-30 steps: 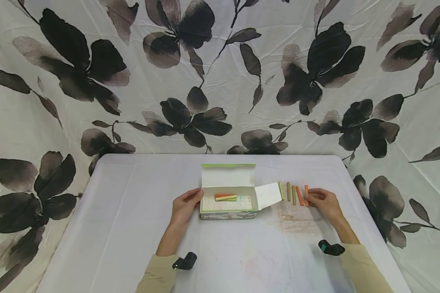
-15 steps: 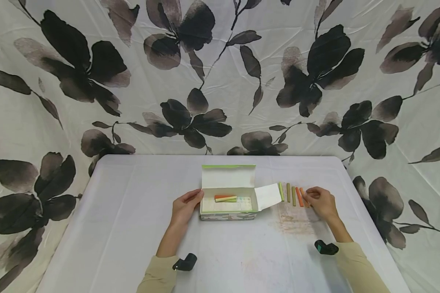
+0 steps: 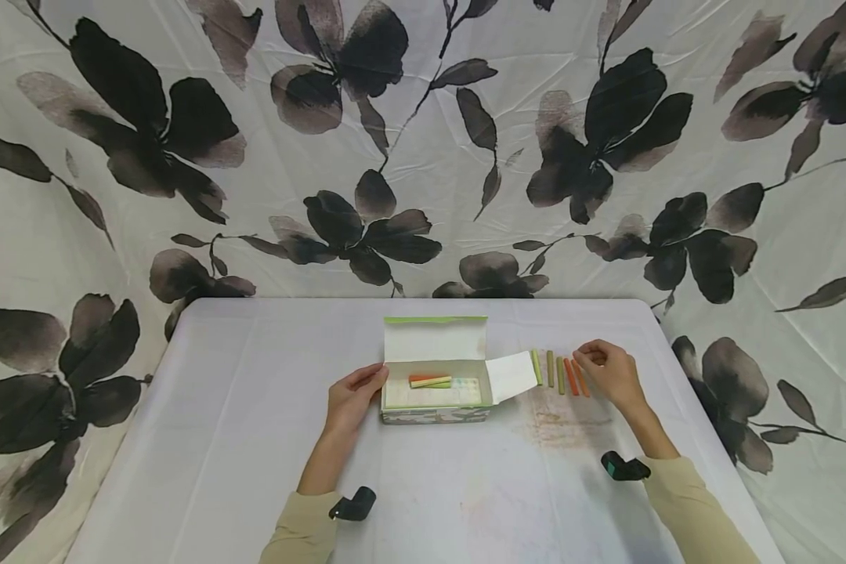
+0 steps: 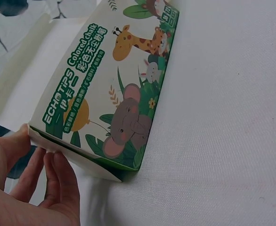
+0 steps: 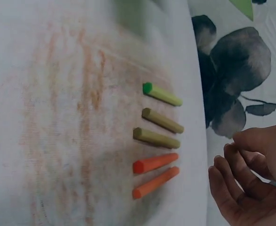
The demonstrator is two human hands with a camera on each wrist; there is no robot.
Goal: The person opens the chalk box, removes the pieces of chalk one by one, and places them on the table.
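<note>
left hand [image 3: 350,397] on chalk box [image 3: 435,385] | right hand [image 3: 604,370] beside chalks [image 3: 561,374]

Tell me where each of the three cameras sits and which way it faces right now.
Head: worn on the head, facing forward and down at the table; both hands and sleeves show.
Left wrist: low beside the chalk box; left hand touches its end.
Right wrist: looks at five chalk sticks; right hand curls beside them, apart.
Shared: head view also shows the box and sticks.
</note>
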